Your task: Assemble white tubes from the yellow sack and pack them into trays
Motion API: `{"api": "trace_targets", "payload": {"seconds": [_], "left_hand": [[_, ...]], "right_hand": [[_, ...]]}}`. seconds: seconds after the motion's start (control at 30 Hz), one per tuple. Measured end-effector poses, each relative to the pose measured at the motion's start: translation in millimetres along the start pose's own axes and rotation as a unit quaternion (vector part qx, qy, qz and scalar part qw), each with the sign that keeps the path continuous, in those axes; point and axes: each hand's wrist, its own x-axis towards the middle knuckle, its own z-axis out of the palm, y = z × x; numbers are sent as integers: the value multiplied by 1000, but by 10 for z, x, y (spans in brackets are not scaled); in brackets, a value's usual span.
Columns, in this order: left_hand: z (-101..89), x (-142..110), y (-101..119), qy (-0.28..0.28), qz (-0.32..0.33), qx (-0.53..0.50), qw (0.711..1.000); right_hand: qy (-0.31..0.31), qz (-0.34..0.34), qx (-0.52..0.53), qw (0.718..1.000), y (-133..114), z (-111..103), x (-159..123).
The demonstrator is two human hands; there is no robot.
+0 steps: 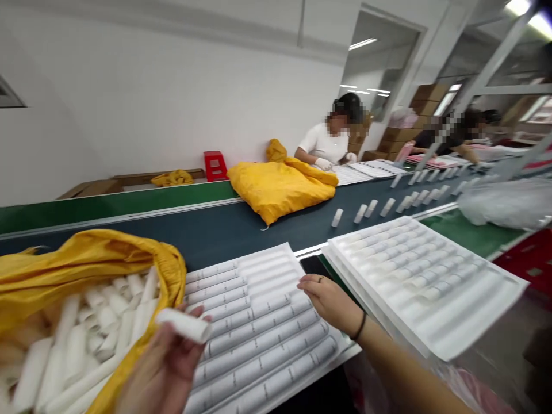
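The tube [183, 325], white and blank, is in the left hand [166, 356], whose fingers and thumb are partly closed around it, above the left edge of the tray [273, 265]. The right hand [330, 302] has its fingers bent and close together at the tray's right edge; whether they grip it I cannot tell. Printed tubes [259, 345] fill the tray's grooves towards its near edge, while grooves by the far right corner are bare. Just left of the tray, an open bag [170, 267] is full of white tubes. A second tray [487, 299] lies to the right, partly filled. Beyond, a yellow bag [280, 184] and small tubes [337, 217] are on the belt [202, 230]; across it is a gloved person [328, 141].
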Motion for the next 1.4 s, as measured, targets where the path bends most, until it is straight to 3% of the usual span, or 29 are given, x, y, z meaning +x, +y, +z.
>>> {"api": "trace_targets", "payload": {"seconds": [0.13,0.27,0.33,0.4,0.47,0.53,0.63,0.73,0.8,0.83,0.97,1.1,1.2,1.3,1.4], "left_hand": [[98,3,-126,-20,-68,-25,997],[52,1,-155,-27,-66,-52,996],[-5,12,-167,-35,-36,-58,997],[-53,30,-204,-54,-3,-46,998],[-87,50,-255,-89,27,-4,996],[-116,65,-292,-130,76,79,985],[-151,71,-260,-151,187,268,933],[-144,61,-143,-200,247,474,821],[-111,52,-73,-266,246,553,750],[-93,47,-52,-292,247,569,728],[-63,38,-52,-298,328,583,681],[-104,49,-85,-299,443,578,617],[-125,55,-93,-298,492,582,575],[-128,42,-115,-308,497,583,564],[-143,18,-190,-319,474,578,583]], "right_hand": [[-111,-66,-6,992,-241,288,456],[-132,-81,-33,987,-298,189,549],[-101,-72,-2,992,-377,78,505],[-45,-71,127,988,-501,-2,442],[12,-96,291,952,-632,-42,386],[53,-144,374,915,-727,-70,353],[74,-222,346,909,-767,-149,341],[34,-274,285,918,-744,-247,345],[22,-290,267,919,-736,-280,347],[26,-293,265,918,-736,-285,347],[54,-282,262,921,-730,-253,349],[39,-258,271,927,-702,-213,355],[29,-248,281,927,-701,-212,365],[31,-263,287,920,-745,-245,343],[40,-289,300,908,-844,-246,270]]}}
